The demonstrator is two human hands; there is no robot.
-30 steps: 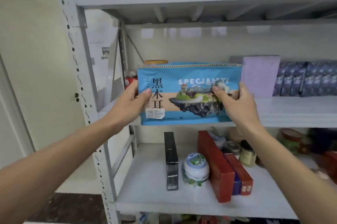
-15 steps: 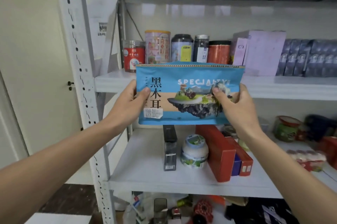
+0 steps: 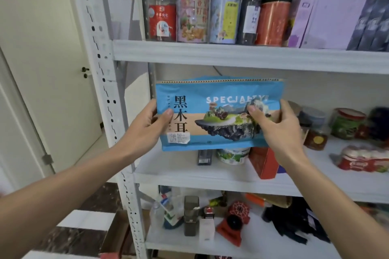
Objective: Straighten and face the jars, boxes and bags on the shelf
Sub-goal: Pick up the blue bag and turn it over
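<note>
Two hands hold one blue bag [image 3: 219, 114] upright in the air in front of the middle shelf [image 3: 210, 178], printed face toward the camera: the left hand [image 3: 147, 124] pinches its left edge, thumb on the front, and the right hand [image 3: 275, 126] grips its right side. Five jars [image 3: 214, 11] stand in a row on the shelf above, with purple boxes [image 3: 328, 16] beside them.

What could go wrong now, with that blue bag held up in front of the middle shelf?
1. The blue bag is soft and held only at its two ends by the left hand and right hand; set upright, it may slump or topple.
2. Lowered blind, it could knock the white tub or the red box just beneath it.
</note>
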